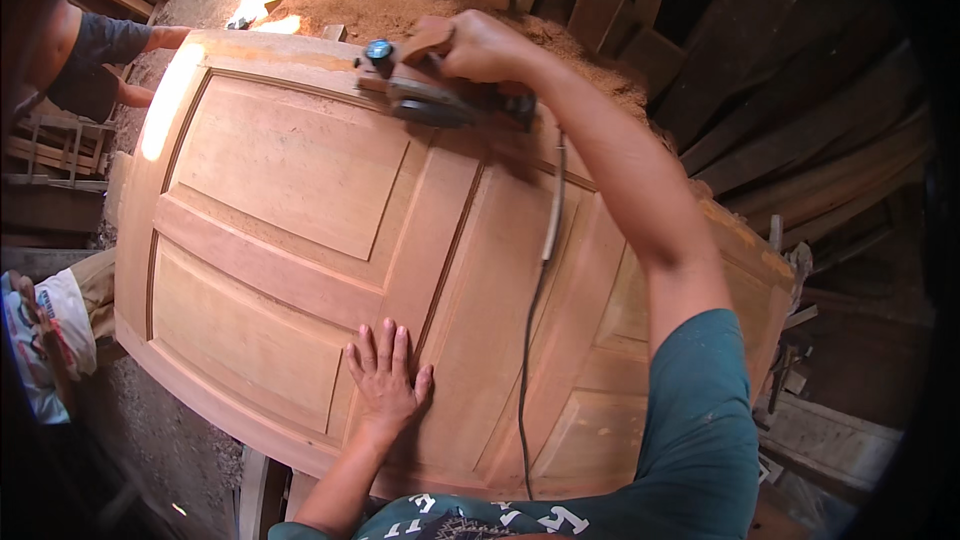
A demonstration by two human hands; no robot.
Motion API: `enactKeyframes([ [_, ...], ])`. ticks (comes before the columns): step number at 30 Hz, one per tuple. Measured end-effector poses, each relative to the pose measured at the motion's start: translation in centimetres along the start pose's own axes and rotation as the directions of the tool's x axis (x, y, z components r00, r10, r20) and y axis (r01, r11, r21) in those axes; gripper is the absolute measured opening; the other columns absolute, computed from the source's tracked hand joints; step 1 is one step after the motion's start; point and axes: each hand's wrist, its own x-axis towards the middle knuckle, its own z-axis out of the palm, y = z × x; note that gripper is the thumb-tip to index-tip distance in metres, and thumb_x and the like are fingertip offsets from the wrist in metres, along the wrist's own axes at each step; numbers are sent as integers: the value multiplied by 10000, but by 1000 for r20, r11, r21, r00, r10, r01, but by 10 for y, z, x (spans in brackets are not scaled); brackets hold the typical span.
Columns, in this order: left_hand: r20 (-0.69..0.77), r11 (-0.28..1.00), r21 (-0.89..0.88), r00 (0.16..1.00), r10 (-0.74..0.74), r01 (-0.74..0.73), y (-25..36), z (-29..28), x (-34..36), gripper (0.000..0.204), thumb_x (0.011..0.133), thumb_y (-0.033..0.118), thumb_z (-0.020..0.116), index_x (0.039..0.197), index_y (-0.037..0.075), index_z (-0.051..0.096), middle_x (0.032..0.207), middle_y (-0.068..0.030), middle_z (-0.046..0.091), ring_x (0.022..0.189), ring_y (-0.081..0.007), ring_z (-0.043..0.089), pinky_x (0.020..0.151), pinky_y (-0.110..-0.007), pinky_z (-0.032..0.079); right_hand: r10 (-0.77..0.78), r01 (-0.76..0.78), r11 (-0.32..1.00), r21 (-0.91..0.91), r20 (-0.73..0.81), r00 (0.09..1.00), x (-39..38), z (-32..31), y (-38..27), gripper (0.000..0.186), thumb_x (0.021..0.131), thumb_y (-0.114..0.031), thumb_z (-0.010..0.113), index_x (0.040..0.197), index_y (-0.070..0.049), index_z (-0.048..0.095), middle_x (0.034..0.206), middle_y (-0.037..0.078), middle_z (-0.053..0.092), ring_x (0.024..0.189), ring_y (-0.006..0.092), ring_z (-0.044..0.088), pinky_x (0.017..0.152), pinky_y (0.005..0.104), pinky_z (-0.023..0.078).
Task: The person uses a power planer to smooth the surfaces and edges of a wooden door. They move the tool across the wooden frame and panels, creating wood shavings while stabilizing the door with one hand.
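Observation:
A large panelled wooden door (440,230) lies flat in front of me. At its far edge my right hand (480,45) is wrapped round the handle of an electric planer (430,100), a dark tool with a blue-topped front knob. The planer rests along the door's far side rail. From its rear a cord (545,260) runs back across the door toward my body. My left hand (385,375) is spread flat on the door, near a lower panel, with nothing in it.
Reddish wood shavings (400,8) are heaped beyond the far edge. Boards (790,130) lean at the right and back. Another person (100,55) stands at the far left, arms reaching toward the door's end. A white printed sack (65,315) sits at the left.

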Motion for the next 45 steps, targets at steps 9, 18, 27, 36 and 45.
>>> enactKeyframes([
  [9,78,999,43,997,-1,-2,-2,-4,0,884,1004,461,639,1699,39,293,1798,-195,228,1661,-503,96,1298,-686,63,249,-251,964,87,35,968,-255,-109,134,428,794,-40,741,1215,-89,806,972,80,755,941,152,674,903,340,550],
  [18,56,993,115,998,28,-34,0,-3,2,835,1044,415,566,1714,27,254,1803,-217,197,1659,-504,102,1295,-675,94,583,-576,794,196,26,812,-422,-146,210,431,765,35,788,1191,-27,773,1016,-14,767,959,109,677,920,316,557],
  [27,56,993,111,998,19,-25,1,-7,2,834,1040,454,567,1697,16,296,1786,-219,246,1645,-522,141,1297,-681,88,406,-404,890,213,38,913,-385,-122,201,309,793,18,778,1098,-26,764,942,-4,750,898,103,653,869,330,553],
  [36,46,994,110,999,5,-10,3,-4,-1,830,1046,451,554,1701,17,289,1789,-215,241,1646,-524,135,1297,-681,87,187,-186,982,32,-35,982,-290,-88,153,180,853,-88,767,1015,-13,742,901,109,757,870,189,685,827,390,554],
  [45,47,993,119,999,17,-22,2,-4,2,830,1053,473,543,1700,18,292,1790,-215,237,1647,-522,127,1296,-678,88,-17,17,999,49,-5,1000,-166,-58,91,333,799,-88,744,1123,-17,782,900,126,777,842,208,701,778,367,560],
])
